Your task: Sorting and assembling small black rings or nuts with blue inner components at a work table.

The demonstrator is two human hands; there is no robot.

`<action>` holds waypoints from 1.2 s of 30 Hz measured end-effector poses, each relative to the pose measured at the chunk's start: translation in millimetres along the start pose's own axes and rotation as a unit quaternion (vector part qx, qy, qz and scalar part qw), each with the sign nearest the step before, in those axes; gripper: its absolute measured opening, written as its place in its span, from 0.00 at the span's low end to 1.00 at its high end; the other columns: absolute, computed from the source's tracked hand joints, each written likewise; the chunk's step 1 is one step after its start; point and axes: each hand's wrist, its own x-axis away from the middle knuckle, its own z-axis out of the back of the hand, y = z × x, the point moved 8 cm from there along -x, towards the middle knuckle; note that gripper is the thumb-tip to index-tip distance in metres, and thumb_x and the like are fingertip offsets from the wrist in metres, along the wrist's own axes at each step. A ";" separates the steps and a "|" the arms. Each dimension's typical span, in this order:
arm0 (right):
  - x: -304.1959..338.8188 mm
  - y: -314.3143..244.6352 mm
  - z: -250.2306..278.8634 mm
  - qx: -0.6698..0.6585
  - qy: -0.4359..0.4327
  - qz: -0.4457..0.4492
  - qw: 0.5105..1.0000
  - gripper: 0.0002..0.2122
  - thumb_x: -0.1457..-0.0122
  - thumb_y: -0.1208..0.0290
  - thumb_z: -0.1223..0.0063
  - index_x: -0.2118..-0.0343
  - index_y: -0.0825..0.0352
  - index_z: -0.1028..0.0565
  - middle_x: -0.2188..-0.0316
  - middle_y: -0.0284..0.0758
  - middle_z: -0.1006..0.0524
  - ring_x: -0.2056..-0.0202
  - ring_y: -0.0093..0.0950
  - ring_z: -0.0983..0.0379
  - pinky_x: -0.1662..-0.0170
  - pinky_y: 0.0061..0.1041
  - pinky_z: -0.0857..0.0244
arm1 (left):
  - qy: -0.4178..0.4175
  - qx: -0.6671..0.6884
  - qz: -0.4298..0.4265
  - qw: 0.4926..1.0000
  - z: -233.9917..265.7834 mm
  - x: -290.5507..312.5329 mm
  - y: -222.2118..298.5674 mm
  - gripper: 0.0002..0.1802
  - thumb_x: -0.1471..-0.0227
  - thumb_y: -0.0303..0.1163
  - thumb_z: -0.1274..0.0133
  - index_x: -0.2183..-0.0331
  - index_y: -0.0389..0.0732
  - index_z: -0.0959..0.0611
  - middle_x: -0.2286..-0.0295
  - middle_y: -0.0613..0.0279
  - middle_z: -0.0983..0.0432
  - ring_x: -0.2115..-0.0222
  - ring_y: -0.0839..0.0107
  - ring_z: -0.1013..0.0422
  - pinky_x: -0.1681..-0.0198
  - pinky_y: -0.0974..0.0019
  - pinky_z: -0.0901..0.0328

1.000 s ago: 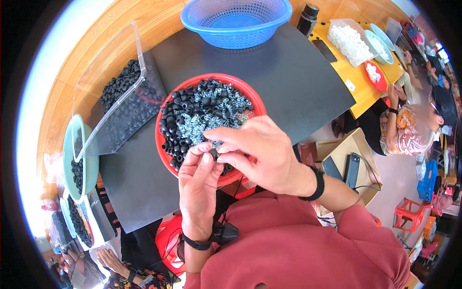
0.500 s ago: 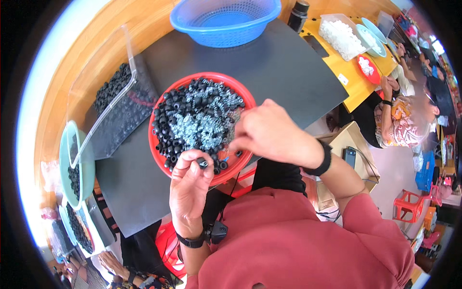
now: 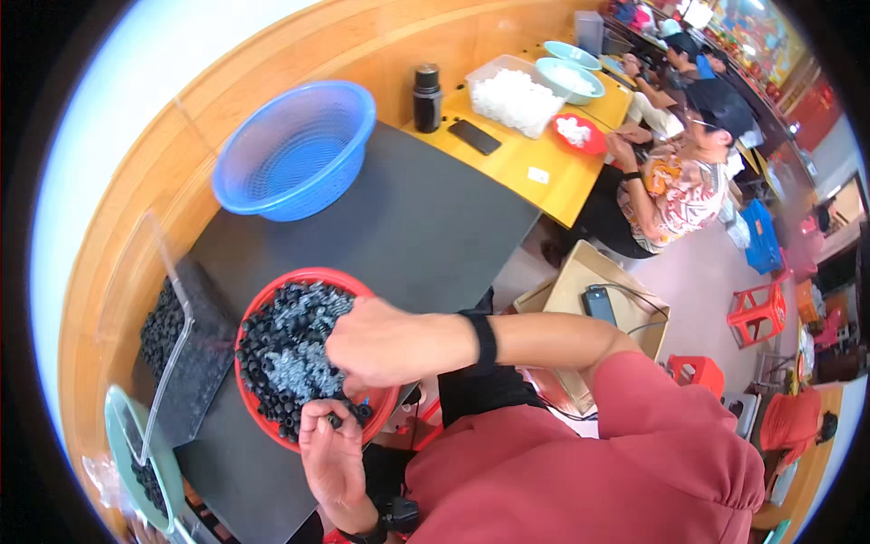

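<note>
A red bowl (image 3: 242, 367) on the dark tabletop holds many small black hollow caps (image 3: 261, 337). Small grey metal springs (image 3: 304, 374) lie heaped on top of them. At the bowl's near rim, my left hand (image 3: 331, 462) pinches a small black cap (image 3: 333, 421) between thumb and fingers. My right hand (image 3: 385, 344) reaches over the bowl's right side, beside the springs. Its fingers curl down and inward, and whatever is between their tips is hidden.
A blue basket (image 3: 294, 195) stands behind the bowl. Left are a clear box (image 3: 186, 317) and a pale green bowl (image 3: 118, 426), both with black caps. Right, a yellow table (image 3: 517, 172) bears a bottle, a phone and white parts; a person (image 3: 675, 199) sits there. A cardboard box (image 3: 575, 272) lies below.
The view has swung right, so the bowl and basket sit farther left and lower. My left hand keeps the cap; my right hand stays over the bowl's right side, its fingers now lower.
</note>
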 end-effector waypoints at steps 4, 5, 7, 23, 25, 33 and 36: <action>20.3 -10.8 34.1 -0.119 0.110 0.062 0.985 0.10 0.48 0.63 0.42 0.73 0.65 0.22 0.71 0.34 0.23 0.66 0.34 0.26 0.62 0.32 0.36 | -0.012 -0.011 0.019 1.000 -4.2 -5.1 -4.1 0.11 0.42 0.30 0.48 0.60 0.32 0.24 0.63 0.56 0.26 0.65 0.71 0.30 0.64 0.70 0.35; 25.8 -15.7 38.8 -0.115 0.144 0.091 0.979 0.08 0.46 0.65 0.43 0.69 0.64 0.23 0.69 0.33 0.24 0.65 0.32 0.27 0.61 0.31 0.38 | 0.015 -0.023 0.020 0.999 -3.5 -6.4 -5.1 0.11 0.42 0.29 0.49 0.59 0.32 0.23 0.62 0.57 0.25 0.65 0.70 0.29 0.62 0.69 0.34; 30.6 -20.9 39.2 -0.129 0.173 0.128 0.968 0.07 0.44 0.66 0.43 0.65 0.63 0.23 0.68 0.32 0.26 0.64 0.31 0.28 0.59 0.30 0.39 | 0.009 -0.002 0.031 0.999 -9.7 -10.4 -10.1 0.11 0.41 0.27 0.49 0.57 0.33 0.22 0.61 0.59 0.24 0.61 0.70 0.28 0.54 0.67 0.32; 32.6 -22.0 30.3 -0.157 0.250 0.153 0.943 0.09 0.50 0.74 0.38 0.64 0.64 0.20 0.70 0.31 0.21 0.68 0.27 0.26 0.60 0.26 0.37 | 0.036 -0.038 -0.013 0.999 -14.6 -6.8 1.2 0.10 0.42 0.26 0.48 0.58 0.36 0.20 0.63 0.60 0.22 0.65 0.73 0.25 0.59 0.69 0.28; 33.2 -24.5 30.5 -0.151 0.250 0.149 0.945 0.09 0.50 0.74 0.38 0.64 0.64 0.20 0.70 0.30 0.22 0.68 0.27 0.26 0.60 0.27 0.37 | 0.043 -0.036 -0.019 0.998 -15.2 -6.5 1.1 0.10 0.42 0.26 0.48 0.58 0.36 0.20 0.64 0.60 0.22 0.65 0.73 0.25 0.60 0.69 0.28; 35.8 -29.1 26.5 -0.089 0.269 0.155 0.946 0.08 0.47 0.71 0.43 0.63 0.62 0.23 0.69 0.29 0.26 0.67 0.29 0.30 0.61 0.27 0.41 | 0.078 -0.077 -0.025 0.994 -14.8 -7.9 2.4 0.10 0.42 0.24 0.49 0.58 0.33 0.21 0.66 0.59 0.22 0.70 0.74 0.25 0.63 0.72 0.28; 37.3 -31.4 28.3 -0.071 0.270 0.150 0.948 0.08 0.47 0.72 0.43 0.64 0.62 0.25 0.68 0.29 0.27 0.67 0.30 0.31 0.61 0.27 0.41 | 0.076 -0.150 -0.062 0.984 -13.8 -5.2 6.4 0.11 0.42 0.25 0.49 0.57 0.33 0.21 0.67 0.60 0.22 0.70 0.75 0.25 0.63 0.72 0.29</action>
